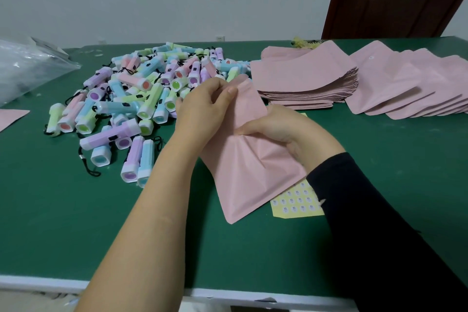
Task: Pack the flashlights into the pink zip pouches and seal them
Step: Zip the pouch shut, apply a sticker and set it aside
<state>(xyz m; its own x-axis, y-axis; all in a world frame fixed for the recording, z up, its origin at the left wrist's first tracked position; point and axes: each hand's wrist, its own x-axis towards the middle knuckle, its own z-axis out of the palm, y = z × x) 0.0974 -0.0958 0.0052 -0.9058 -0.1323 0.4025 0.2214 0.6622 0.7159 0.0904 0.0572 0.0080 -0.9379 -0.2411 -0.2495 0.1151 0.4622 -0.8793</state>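
From my feed I saw both hands working one pink pouch [249, 167] held just above the green table [76, 223], roughly mid-frame, tilted w/ its mouth end up toward the flashlight pile [141, 98] and its bottom corner pointing back at the near edge. Left hand [205, 106] had thumb & fingers pinched together on the top edge of the pouch, at the mouth. Right hand [281, 126], in a dark sleeve [367, 223], was closed on the pouch's right side, thumb pressed flat across the front, fingers behind it; the material was creased there. Couldn't tell if a flashlight was inside or if the zip was closed. The pile, pastel bodies w/ black cords, lay left of & behind the hands, touching nothing held. A tall stack of empty pouches [304, 81] sat right of the pile, and more pouches [410, 88] were fanned out further right. A yellow sticker sheet [296, 202] lay partly under the held pouch. Clear plastic bag [27, 68] at far left.
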